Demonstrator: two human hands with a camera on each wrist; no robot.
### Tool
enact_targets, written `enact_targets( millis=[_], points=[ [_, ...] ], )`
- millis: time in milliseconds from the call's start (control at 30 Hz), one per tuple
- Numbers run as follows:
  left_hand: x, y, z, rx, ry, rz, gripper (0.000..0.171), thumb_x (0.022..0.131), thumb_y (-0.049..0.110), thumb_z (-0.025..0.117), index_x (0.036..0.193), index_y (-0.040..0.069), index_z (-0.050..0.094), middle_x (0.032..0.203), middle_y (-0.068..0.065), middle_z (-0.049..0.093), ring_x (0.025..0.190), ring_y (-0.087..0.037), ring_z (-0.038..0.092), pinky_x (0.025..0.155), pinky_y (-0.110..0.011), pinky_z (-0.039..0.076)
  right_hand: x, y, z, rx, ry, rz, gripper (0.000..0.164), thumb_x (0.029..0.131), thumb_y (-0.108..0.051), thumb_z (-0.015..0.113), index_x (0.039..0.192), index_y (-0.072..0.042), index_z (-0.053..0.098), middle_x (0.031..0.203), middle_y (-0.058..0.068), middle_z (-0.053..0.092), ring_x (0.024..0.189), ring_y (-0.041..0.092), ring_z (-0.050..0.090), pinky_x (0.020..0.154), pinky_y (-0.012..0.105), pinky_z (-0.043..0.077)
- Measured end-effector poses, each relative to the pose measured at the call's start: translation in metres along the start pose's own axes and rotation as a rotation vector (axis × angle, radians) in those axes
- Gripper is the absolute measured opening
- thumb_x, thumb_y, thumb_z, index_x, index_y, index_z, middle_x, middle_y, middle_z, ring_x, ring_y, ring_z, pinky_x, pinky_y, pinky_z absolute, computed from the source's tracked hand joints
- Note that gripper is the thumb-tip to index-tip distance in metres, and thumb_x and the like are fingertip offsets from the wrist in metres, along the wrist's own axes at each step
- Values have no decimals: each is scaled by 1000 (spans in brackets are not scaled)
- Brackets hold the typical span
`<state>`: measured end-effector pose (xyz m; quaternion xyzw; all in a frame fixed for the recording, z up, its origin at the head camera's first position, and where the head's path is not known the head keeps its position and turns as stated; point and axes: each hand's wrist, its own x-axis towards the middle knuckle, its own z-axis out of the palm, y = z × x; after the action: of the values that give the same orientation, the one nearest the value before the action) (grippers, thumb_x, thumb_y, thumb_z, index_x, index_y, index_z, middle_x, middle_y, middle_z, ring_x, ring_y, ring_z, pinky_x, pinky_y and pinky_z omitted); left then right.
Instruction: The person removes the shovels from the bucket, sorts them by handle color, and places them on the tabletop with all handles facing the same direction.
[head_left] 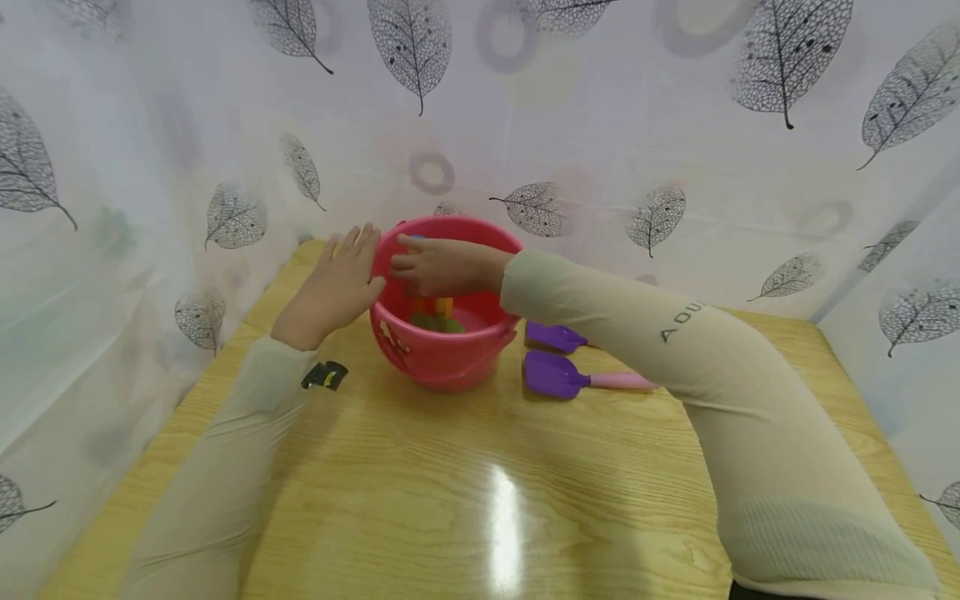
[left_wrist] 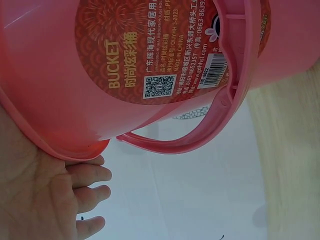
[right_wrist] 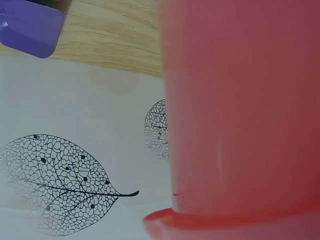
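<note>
A pink-red bucket [head_left: 450, 354] stands upright on the wooden table, its printed label [left_wrist: 150, 50] and handle [left_wrist: 185, 145] showing in the left wrist view. My left hand [head_left: 333, 287] rests against the bucket's left rim with fingers spread. Inside the bucket's mouth, my right hand [head_left: 450, 267] has its fingers curled around a small colourful toy [head_left: 416, 240]; a blue and yellow bit of it shows at the fingers, the rest is hidden. Orange [head_left: 444, 307] and green pieces [head_left: 438, 323] show below that hand. In the right wrist view the bucket wall hides the hand.
Two purple toy shovels lie right of the bucket: the nearer shovel [head_left: 553, 375] has a pink handle, while the farther shovel [head_left: 553, 336] is partly behind the right sleeve. A small black-and-yellow item [head_left: 325, 375] lies near the left wrist. Leaf-patterned curtains [head_left: 600, 150] enclose the table.
</note>
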<state>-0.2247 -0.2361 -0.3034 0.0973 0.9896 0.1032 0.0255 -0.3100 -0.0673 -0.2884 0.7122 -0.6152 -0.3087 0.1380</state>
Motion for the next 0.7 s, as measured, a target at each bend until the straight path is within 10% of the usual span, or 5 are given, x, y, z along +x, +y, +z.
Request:
enact_targets(
  millis=[700],
  points=[
    [0, -1, 0, -25, -4, 0, 67, 96, 24, 35, 149, -6, 4, 157, -23, 3, 146, -39, 2, 119, -52, -2, -15, 3, 0, -72, 91, -40, 39, 91, -19, 58, 130, -14, 51, 133, 7, 56, 127, 25, 47, 116, 44, 27]
  ],
)
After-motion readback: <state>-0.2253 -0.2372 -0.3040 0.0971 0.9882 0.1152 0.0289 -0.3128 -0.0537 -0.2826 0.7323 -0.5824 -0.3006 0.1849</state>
